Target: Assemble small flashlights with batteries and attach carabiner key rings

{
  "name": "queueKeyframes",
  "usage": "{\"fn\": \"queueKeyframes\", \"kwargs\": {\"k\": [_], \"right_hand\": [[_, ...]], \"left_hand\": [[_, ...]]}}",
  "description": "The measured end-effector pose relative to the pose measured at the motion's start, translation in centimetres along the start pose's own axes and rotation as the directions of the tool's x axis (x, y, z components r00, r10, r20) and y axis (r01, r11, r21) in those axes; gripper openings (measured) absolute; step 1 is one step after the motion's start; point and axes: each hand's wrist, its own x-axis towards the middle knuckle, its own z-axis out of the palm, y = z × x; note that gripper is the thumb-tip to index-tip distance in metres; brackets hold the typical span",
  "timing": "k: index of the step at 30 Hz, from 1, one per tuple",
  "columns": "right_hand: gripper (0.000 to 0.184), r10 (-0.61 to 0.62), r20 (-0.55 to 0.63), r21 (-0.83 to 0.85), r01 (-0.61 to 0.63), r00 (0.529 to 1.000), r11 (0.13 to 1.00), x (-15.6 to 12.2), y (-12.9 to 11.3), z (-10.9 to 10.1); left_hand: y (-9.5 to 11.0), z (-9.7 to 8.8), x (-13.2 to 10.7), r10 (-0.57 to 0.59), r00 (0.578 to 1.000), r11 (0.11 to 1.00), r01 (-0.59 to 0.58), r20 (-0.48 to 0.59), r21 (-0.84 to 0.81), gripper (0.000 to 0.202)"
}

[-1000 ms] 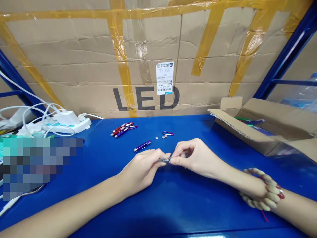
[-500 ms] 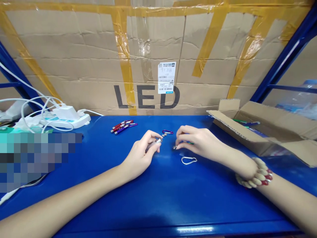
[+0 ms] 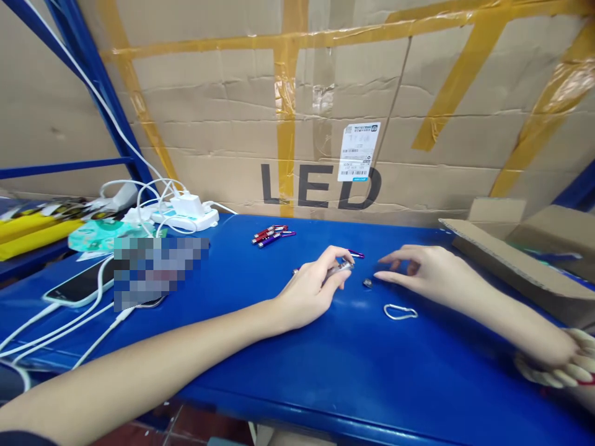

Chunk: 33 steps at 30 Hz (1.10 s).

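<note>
My left hand [image 3: 310,288] is closed around a small silver flashlight body [image 3: 341,267], its metal end pointing right between thumb and fingers. To the right, my right hand [image 3: 430,272] has its thumb and forefinger apart with nothing between them. Just left of those fingertips a small dark metal end cap [image 3: 367,283] lies on the blue table. Below it rests a silver carabiner [image 3: 400,312]. A purple carabiner [image 3: 356,254] lies behind the left fingertips, partly hidden. Further back are several red and purple keychain flashlights [image 3: 272,236] in a group.
An open cardboard box [image 3: 506,266] stands at the right. On the left are a white power strip [image 3: 186,217] with tangled cables, a phone [image 3: 79,288] and a teal tissue pack [image 3: 105,235]. A large taped carton [image 3: 223,124] walls off the back of the table [image 3: 325,371].
My right hand has let go of the small metal cap, which now lies on the table, and its fingers have spread. The view has turned left. My left hand keeps its hold.
</note>
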Motion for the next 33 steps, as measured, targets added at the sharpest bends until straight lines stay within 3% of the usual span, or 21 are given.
{"fn": "queueKeyframes", "kwargs": {"k": [5,11,16,20,25,33], "right_hand": [[0.022,0.023,0.073,0.155,-0.034,0.997,0.987,0.2,0.4,0.4],[0.025,0.023,0.116,0.257,-0.052,0.993,0.965,0.3,0.1,0.3],[0.025,0.036,-0.026,0.316,-0.026,0.999,0.948,0.1,-1.3,-0.1],[0.023,0.119,-0.123,0.498,-0.042,0.985,0.866,-0.4,-3.6,-1.0],[0.02,0.113,-0.055,0.651,-0.051,0.992,0.757,-1.2,-5.5,-1.9],[0.02,0.077,0.023,0.65,-0.073,0.997,0.756,-1.2,-5.3,-2.7]], "left_hand": [[-0.1,0.0,-0.2,0.014,1.0,1.0,-0.014,0.008,0.002,0.018],[0.1,0.0,-0.3,0.002,1.0,1.0,-0.003,0.02,0.026,0.02],[0.4,-0.1,-0.2,0.013,0.998,0.999,-0.016,0.062,0.049,0.02],[0.6,0.0,-0.1,0.073,0.992,0.99,-0.085,0.105,0.114,0.018],[0.5,0.1,0.0,0.152,0.979,0.968,-0.175,0.132,0.179,0.018],[0.0,0.3,0.1,0.18,0.979,0.962,-0.195,0.094,0.191,0.019]]}}
